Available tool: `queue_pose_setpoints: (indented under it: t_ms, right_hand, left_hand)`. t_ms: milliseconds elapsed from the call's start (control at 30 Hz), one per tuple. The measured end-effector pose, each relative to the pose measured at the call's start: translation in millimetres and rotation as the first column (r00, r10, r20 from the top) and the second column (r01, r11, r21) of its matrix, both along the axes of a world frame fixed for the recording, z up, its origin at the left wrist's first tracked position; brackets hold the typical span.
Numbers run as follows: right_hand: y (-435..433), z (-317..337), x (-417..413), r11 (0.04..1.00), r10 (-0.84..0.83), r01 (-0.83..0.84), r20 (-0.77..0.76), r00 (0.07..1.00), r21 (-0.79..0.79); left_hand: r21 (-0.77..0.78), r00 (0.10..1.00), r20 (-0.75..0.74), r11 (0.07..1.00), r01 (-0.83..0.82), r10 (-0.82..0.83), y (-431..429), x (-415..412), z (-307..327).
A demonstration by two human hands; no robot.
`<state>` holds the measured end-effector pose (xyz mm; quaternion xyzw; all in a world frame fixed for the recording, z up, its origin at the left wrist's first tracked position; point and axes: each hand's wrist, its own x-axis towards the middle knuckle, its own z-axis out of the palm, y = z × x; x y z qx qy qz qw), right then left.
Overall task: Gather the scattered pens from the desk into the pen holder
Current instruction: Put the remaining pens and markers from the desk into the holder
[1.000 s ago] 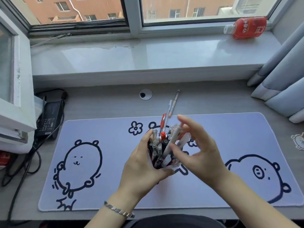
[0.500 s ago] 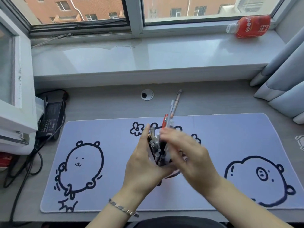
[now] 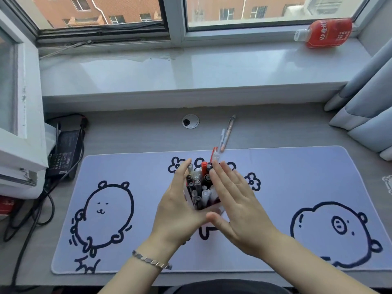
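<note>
A clear pen holder (image 3: 216, 209) stands in the middle of the lilac desk mat (image 3: 297, 183), packed with several pens (image 3: 200, 187). My left hand (image 3: 180, 211) wraps its left side and grips it. My right hand (image 3: 235, 206) lies flat against its right side with fingers straight and together, holding nothing. Three loose pens lie just beyond the holder: a red-capped pen (image 3: 214, 154), a white pen (image 3: 221, 139) and a pink-barrelled pen (image 3: 228, 132), the last two mostly on the bare desk.
A round cable hole (image 3: 190, 121) sits behind the mat. A black power brick (image 3: 63, 153) with cables lies at the left beside a white window frame. A red bottle (image 3: 326, 32) lies on the windowsill. Grey curtains (image 3: 369, 107) hang at the right.
My right hand has let go of the white pen it was pushing in; that pen now stands in the holder. The hand has flattened against the holder's right side.
</note>
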<state>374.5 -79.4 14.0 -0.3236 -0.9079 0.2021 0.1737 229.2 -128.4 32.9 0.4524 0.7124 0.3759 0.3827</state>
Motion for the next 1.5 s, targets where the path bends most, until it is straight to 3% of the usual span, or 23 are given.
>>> queue_pose_setpoints:
  t_ms: [67,167,200,267,333,367,467,600,700,800,867,967,1067,1167,1267,1367,1500]
  right_hand:
    - [5.9,4.8,-8.3,0.998,0.053,-0.054,-0.016,0.998,-0.039]
    - [26.3,20.1,-18.5,0.897,0.068,-0.162,-0.235,0.97,-0.411]
    - [38.6,20.8,-20.7,0.886,-0.024,-0.121,-0.304,0.952,-0.449]
    - [71.5,7.9,-25.3,0.904,-0.282,0.141,-0.315,0.906,-0.404]
    - [104.6,-14.3,-32.3,0.804,-0.495,0.412,-0.097,0.864,-0.429]
    - [116.2,-25.6,-37.7,0.749,-0.523,0.487,0.051,0.851,-0.449]
    - [129.6,-52.7,-59.4,0.71,-0.443,0.569,0.365,0.819,-0.414]
    - [123.1,-68.7,-86.2,0.706,-0.479,0.647,0.478,0.736,-0.289]
    - [113.3,-73.9,-87.7,0.649,-0.521,0.661,0.414,0.747,-0.376]
    - [101.4,-71.8,-68.2,0.623,-0.455,0.529,0.283,0.844,-0.576]
    - [96.6,-61.6,-49.2,0.578,-0.495,0.473,0.175,0.851,-0.665]
    - [89.9,-34.6,-18.0,0.508,-0.631,0.476,0.066,0.773,-0.718]
    - [76.7,5.0,9.5,0.427,-0.775,0.356,-0.134,0.617,-0.831]
    - [53.5,46.6,24.8,0.523,-0.772,0.219,-0.348,0.532,-0.824]
    - [31.0,64.0,26.3,0.685,-0.642,0.14,-0.502,0.58,-0.715]
    - [18.3,49.4,21.1,0.809,-0.46,0.146,-0.458,0.761,-0.57]
    - [6.4,36.6,8.2,0.819,-0.338,0.117,-0.306,0.89,-0.562]
  left_hand:
    - [-0.026,0.999,-0.02,0.999,0.028,-0.028,-1.1,-1.3,0.5]
    - [-0.034,0.999,0.018,0.999,-0.027,0.028,0.3,-7.7,-0.2]
    - [-0.027,0.997,0.04,0.998,-0.063,0.064,0.8,-10.4,-1.0]
    - [-0.01,0.99,0.063,0.992,-0.128,0.129,1.5,-15.7,-2.2]
    - [-0.004,0.986,0.055,0.987,-0.159,0.159,1.9,-20.8,-4.2]
    - [-0.005,0.983,0.057,0.985,-0.173,0.173,1.7,-23.2,-4.7]
    - [-0.015,0.976,0.075,0.979,-0.202,0.203,-0.1,-28.9,-5.8]
    - [-0.008,0.971,0.069,0.974,-0.228,0.228,-4.4,-31.5,-7.6]
    - [0.001,0.965,0.08,0.968,-0.251,0.25,-8.1,-34.3,-10.3]
    - [0.008,0.966,0.087,0.97,-0.244,0.243,-10.3,-36.5,-10.0]
    - [0.024,0.974,0.086,0.976,-0.215,0.212,-11.4,-38.1,-9.9]
    - [0.034,0.982,0.076,0.983,-0.178,0.175,-12.5,-37.8,-10.2]
    - [0.037,0.988,0.069,0.99,-0.14,0.137,-11.4,-31.8,-10.5]
    - [0.035,0.994,0.064,0.995,-0.093,0.09,-9.8,-23.3,-10.9]
    - [0.033,0.997,0.048,0.998,-0.062,0.06,-9.2,-15.7,-11.0]
    - [0.047,1.0,0.008,0.999,-0.025,0.025,-9.7,-8.8,-8.1]
    - [0.044,0.998,-0.052,0.998,0.044,-0.041,-11.7,0.9,-0.6]
